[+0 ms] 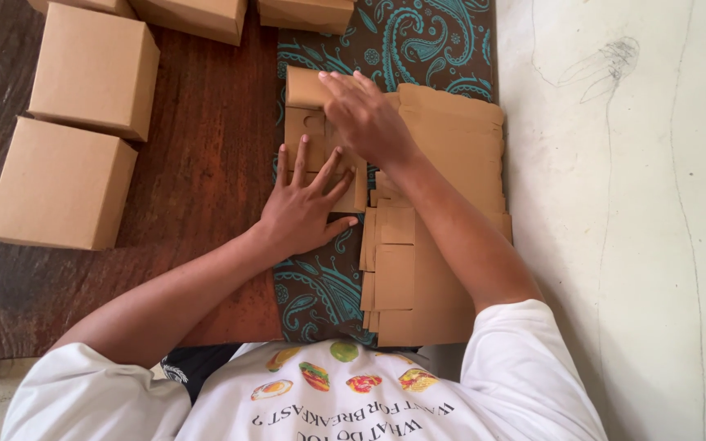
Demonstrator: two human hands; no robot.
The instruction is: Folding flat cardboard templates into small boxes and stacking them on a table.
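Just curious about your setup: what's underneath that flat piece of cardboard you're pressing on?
The flat cardboard piece lies on a dark cloth with teal paisley, which shows around it. The left hand and right hand cover most of the piece, so anything directly beneath stays hidden.

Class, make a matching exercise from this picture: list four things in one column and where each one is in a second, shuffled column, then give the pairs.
1. left hand
2. right hand
3. folded boxes
4. flat cardboard stack

A. on the dark wooden surface, far left
B. pressing flat on a cardboard blank
C. under the right forearm
D. bending a cardboard flap

Pairs: 1-B, 2-D, 3-A, 4-C
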